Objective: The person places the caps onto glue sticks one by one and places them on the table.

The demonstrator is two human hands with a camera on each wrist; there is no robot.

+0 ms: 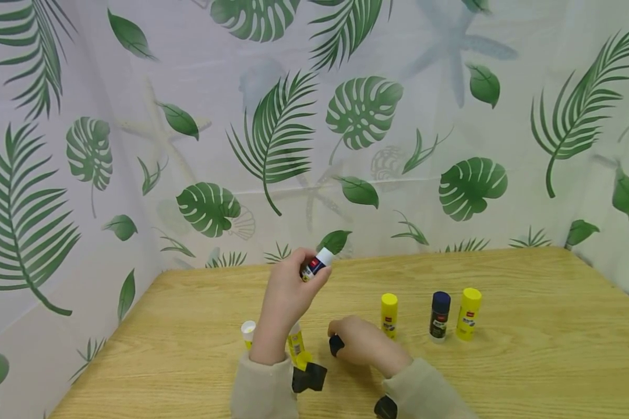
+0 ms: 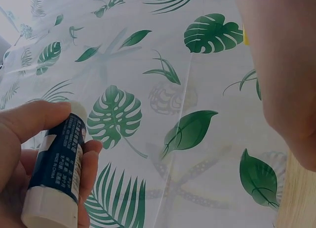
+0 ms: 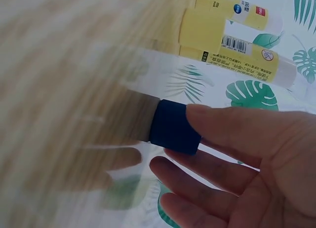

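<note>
My left hand [image 1: 288,291] is raised over the back part of the table and grips a dark blue glue stick [image 2: 57,159] with white ends. In the left wrist view the thumb lies along the upper part of the label, with fingers curled round the far side. Low at the tabletop, my right hand [image 1: 364,343] pinches a dark blue cap [image 3: 175,127] between thumb and fingers. The cap's lower edge is right at the wood in the right wrist view. A yellow cap [image 3: 202,30] is near it, in front of a yellow glue stick [image 3: 247,55] with a white end.
To the right stand a yellow glue stick [image 1: 389,314], a dark blue one [image 1: 440,317] and another yellow one [image 1: 469,314]. A white-ended yellow stick [image 1: 248,329] is partly hidden by my left forearm. A leaf-print cloth [image 1: 304,116] hangs behind the wooden table [image 1: 545,326].
</note>
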